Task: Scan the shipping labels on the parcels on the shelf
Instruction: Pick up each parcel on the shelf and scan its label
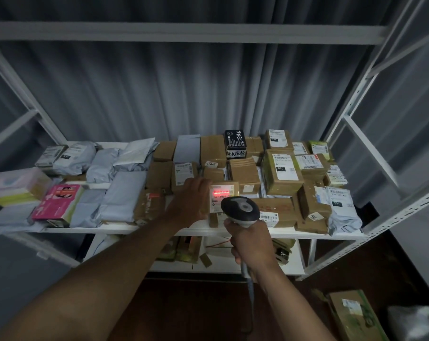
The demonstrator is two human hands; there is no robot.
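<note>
Scanner (240, 210) sits in the right hand (251, 242), whose fingers wrap its handle, and its head points at the label (222, 196) of a small brown box (223, 201) at the front of the shelf (124, 228), so the red line falls on the barcode. The left hand (192, 200) grips the box's left side, probably tilting it up toward the scanner, though its fingers are hidden. The label lies just beyond the scanner's head, right beside the left hand.

Single head-worn wide-angle view, forward and down, close over the shelf (159, 231) front edge.
</note>
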